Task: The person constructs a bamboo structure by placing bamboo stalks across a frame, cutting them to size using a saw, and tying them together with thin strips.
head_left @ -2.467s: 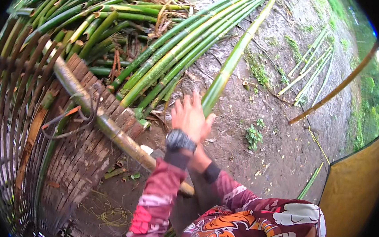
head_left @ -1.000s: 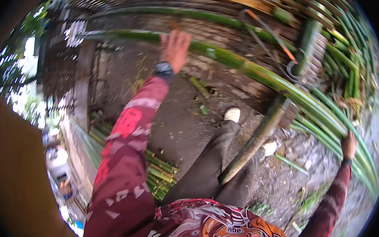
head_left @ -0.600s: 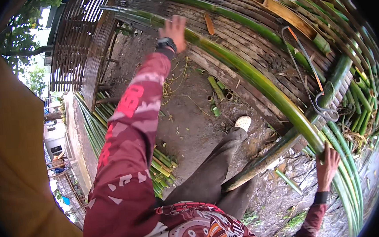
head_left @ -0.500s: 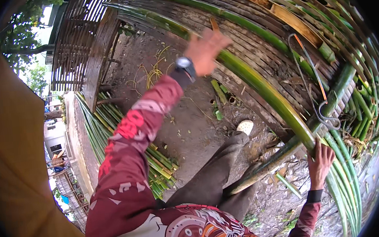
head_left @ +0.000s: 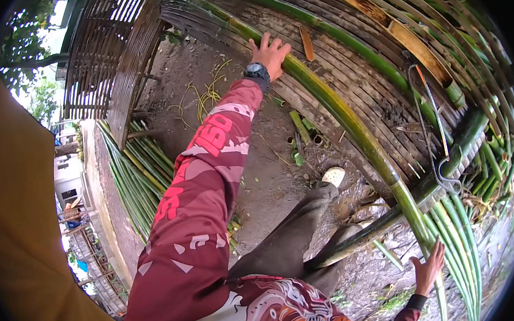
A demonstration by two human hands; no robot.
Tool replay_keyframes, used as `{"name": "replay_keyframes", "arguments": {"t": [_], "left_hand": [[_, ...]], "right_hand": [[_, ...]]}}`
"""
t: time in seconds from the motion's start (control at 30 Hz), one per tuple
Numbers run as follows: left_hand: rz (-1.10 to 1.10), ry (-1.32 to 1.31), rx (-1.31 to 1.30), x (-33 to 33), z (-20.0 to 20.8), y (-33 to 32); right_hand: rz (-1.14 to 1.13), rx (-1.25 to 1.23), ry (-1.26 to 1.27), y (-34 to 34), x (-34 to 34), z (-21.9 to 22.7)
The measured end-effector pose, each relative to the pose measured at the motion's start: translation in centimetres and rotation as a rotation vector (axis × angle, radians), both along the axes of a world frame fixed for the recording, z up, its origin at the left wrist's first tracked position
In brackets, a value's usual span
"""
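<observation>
A long green bamboo pole (head_left: 350, 120) runs from the far left down to the near right, lying along the edge of a bamboo-slat platform (head_left: 322, 65). My left hand (head_left: 270, 55) rests on its upper stretch with the fingers spread. Beside the pole's near end is my right hand (head_left: 428, 267), fingers stretched out and thumb apart, against or very close to it. Under the pole, a thicker bamboo crosspiece (head_left: 383, 226) passes at a slant. A bow saw (head_left: 428, 111) with a bent metal frame hangs near that crosspiece on the right.
A second green pole (head_left: 344, 36) and a split brown bamboo length (head_left: 417, 45) lie on the platform. More green poles (head_left: 140, 175) are bundled at left. Yellow strips (head_left: 207, 98) lie on the muddy ground. A slatted bamboo panel (head_left: 107, 63) stands at far left.
My left hand has come down onto the pole from a blurred position over it. My right hand has loosened its grip and moved nearer to me along the pole. The view has shifted slightly.
</observation>
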State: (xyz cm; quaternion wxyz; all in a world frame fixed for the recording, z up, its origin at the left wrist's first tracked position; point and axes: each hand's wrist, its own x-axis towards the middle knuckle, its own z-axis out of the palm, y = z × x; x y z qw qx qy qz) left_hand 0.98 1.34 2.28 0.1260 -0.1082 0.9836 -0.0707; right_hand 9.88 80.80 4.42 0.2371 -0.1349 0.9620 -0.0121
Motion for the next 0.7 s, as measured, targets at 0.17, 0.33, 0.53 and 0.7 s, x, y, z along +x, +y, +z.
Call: {"name": "replay_keyframes", "arguments": {"t": [0.17, 0.33, 0.53, 0.7], "left_hand": [[0.075, -0.13, 0.087, -0.5, -0.7, 0.0], [0.103, -0.209, 0.048, -0.5, -1.0, -0.6], [0.157, -0.102, 0.026, -0.1, -2.1, -5.1], [-0.007, 0.168, 0.083, -0.7, -4.0, -7.5]], "right_hand": [[-0.082, -0.068, -0.002, 9.3, 0.5, -3.8], [-0.121, -0.081, 0.044, 9.5, 0.5, -4.8], [-0.109, -0.123, -0.06, 3.0, -2.8, -4.4], [-0.077, -0.264, 0.065, -4.3, -5.9, -2.6]]}}
